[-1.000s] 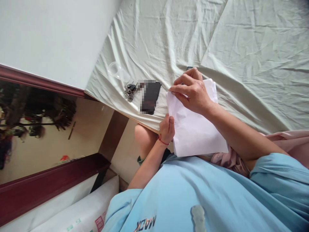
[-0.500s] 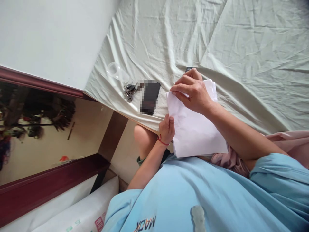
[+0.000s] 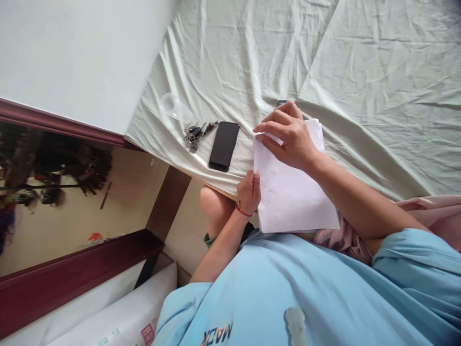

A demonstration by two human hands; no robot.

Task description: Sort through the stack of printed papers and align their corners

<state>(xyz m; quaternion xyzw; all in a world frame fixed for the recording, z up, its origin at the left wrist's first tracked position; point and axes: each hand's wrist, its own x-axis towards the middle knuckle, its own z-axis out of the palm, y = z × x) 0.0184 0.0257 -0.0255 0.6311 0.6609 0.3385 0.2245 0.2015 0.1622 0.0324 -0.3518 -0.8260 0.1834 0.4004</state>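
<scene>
A stack of white paper sheets [image 3: 291,199] rests at my lap, its far end lying over the bed's edge. My left hand [image 3: 249,191], with a red string at the wrist, is closed on the near left edge of the stack, thumb on top. Over the upper left corner, my right hand [image 3: 286,132] has its thumb and index finger at the sheet edge. Its other fingers are bent and partly hidden behind the hand. A small dark object [image 3: 281,103] shows just beyond my right hand, mostly covered.
Left of the paper, a black phone [image 3: 224,146] lies on the pale green sheet [image 3: 360,72]. Beside it are a bunch of keys [image 3: 193,136] and a clear plastic cup [image 3: 175,106] on its side. A dark red wooden frame [image 3: 65,120] borders the left.
The top sheet's left edge has shifted slightly right at the upper corner. My right thumb and index finger have parted a little; my left hand stays put.
</scene>
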